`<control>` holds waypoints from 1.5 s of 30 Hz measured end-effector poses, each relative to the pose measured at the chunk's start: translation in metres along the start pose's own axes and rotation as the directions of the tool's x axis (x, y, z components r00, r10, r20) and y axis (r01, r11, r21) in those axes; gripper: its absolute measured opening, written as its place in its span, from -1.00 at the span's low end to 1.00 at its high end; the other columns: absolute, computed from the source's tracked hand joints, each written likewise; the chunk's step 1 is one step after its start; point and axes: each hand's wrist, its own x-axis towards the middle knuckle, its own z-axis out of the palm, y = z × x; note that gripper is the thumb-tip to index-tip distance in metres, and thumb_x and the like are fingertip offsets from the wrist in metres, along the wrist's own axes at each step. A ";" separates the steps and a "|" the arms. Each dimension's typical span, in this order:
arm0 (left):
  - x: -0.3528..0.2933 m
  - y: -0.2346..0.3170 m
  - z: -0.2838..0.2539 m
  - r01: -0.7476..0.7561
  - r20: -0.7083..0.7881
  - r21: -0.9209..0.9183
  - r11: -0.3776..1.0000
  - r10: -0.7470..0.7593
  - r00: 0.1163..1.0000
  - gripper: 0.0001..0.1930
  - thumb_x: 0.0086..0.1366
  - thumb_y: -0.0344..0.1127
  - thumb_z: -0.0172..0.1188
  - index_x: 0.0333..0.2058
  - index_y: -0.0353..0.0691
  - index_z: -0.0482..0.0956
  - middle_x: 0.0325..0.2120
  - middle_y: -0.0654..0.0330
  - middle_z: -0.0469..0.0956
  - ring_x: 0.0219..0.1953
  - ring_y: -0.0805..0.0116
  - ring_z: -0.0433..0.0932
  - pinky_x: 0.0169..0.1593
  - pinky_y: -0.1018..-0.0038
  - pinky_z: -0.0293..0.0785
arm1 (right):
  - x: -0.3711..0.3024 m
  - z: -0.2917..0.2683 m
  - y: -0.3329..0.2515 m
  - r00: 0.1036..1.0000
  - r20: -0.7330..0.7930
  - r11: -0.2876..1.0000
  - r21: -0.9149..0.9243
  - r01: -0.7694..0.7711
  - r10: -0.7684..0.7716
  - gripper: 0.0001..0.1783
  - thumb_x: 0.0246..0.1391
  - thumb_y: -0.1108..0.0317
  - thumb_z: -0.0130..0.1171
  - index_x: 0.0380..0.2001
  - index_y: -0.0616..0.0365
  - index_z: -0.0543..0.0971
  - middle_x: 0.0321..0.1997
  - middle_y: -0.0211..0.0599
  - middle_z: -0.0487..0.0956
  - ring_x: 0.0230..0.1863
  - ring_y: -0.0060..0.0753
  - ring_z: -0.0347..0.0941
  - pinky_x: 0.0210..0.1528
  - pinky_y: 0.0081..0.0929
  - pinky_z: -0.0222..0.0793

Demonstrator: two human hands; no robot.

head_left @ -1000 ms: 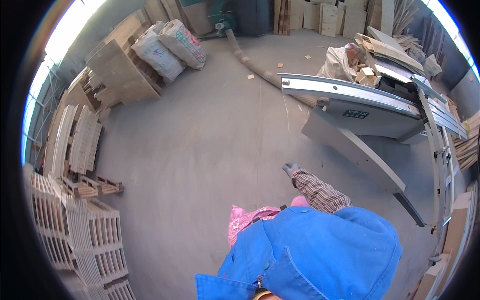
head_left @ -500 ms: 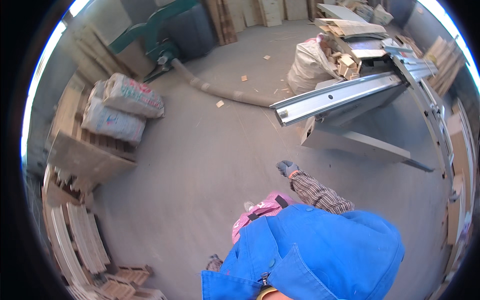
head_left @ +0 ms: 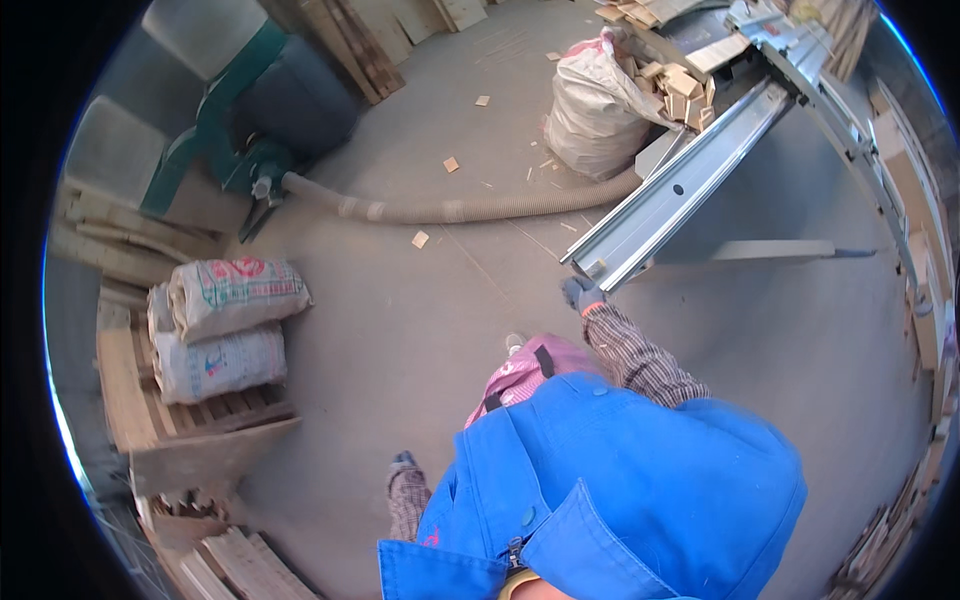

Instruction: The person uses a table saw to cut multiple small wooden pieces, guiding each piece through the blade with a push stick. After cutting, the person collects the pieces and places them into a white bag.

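My right hand, in a dark grey glove, is just below the near end of a long silver metal rail. Its fingers look curled, with no object visible in them; whether it touches the rail I cannot tell. The rail belongs to a large machine with a metal frame. Low at my left side hangs my left hand, also gloved and away from any object. It shows small, and its fingers cannot be made out.
A ribbed hose crosses the floor from a green machine. Beside the rail stands a white sack of wood offcuts. Full sacks lie on a pallet at left, near stacked boards. Scraps dot the floor.
I have moved forward and turned, so the rail's end is now right by my right hand. The sacks and hose sit nearer. More of my left arm shows.
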 end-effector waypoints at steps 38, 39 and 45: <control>0.275 1.051 -0.016 -0.502 0.622 -0.466 0.728 0.673 0.400 -0.48 0.31 0.14 0.23 -0.01 -0.17 0.49 -0.32 0.22 0.57 -0.38 0.37 0.56 -0.34 0.33 0.52 | 0.378 -0.266 -0.286 0.334 -0.936 0.994 -0.105 0.037 -0.112 -0.45 0.04 0.02 0.37 -0.04 0.23 0.61 -0.22 -0.15 0.65 -0.18 -0.27 0.56 -0.06 -0.31 0.45; 0.260 1.074 0.003 -0.483 0.668 -0.432 0.762 0.630 0.396 -0.48 0.30 0.15 0.24 -0.01 -0.16 0.49 -0.31 0.22 0.58 -0.36 0.36 0.59 -0.32 0.29 0.56 | 0.398 -0.290 -0.292 0.320 -0.941 0.991 -0.125 -0.037 -0.107 -0.38 0.02 -0.01 0.37 0.02 0.23 0.59 -0.10 -0.03 0.64 -0.07 -0.14 0.57 0.05 -0.25 0.44; 0.154 1.176 0.087 -0.336 0.820 -0.227 0.914 0.366 0.440 -0.21 0.24 0.22 0.27 0.25 -0.20 0.31 0.09 -0.02 0.49 0.04 0.09 0.56 0.07 0.15 0.57 | 0.493 -0.388 -0.321 0.427 -0.904 0.961 -0.122 -0.246 -0.006 -0.21 0.01 -0.13 0.34 0.17 0.22 0.49 0.21 0.15 0.48 0.21 0.09 0.45 0.26 -0.12 0.37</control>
